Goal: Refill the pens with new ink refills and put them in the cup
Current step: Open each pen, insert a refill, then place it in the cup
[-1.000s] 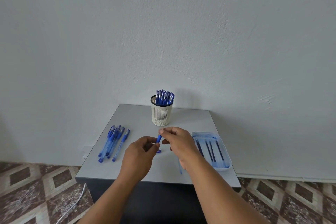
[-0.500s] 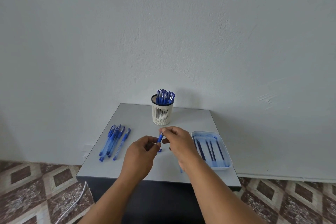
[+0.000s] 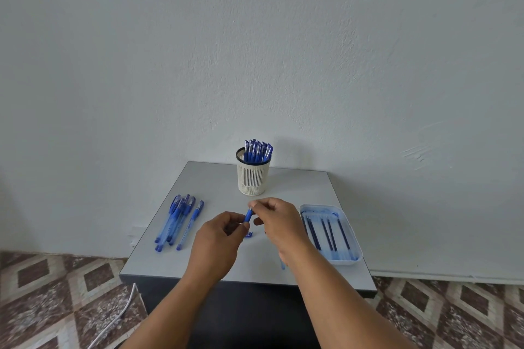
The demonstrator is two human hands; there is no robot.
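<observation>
Hands meet over table (image 3: pixel 215 178): left hand (image 3: pixel 217 246) and right hand (image 3: pixel 279 224) both pinch blue pen (image 3: pixel 248 215); cup (image 3: pixel 253 176) behind.

Both forearms are bare up to the frame's lower edge, no sleeve showing, and the left hand (image 3: pixel 217 245) and right hand (image 3: pixel 279 224) seem to wear no rings or watch.
</observation>
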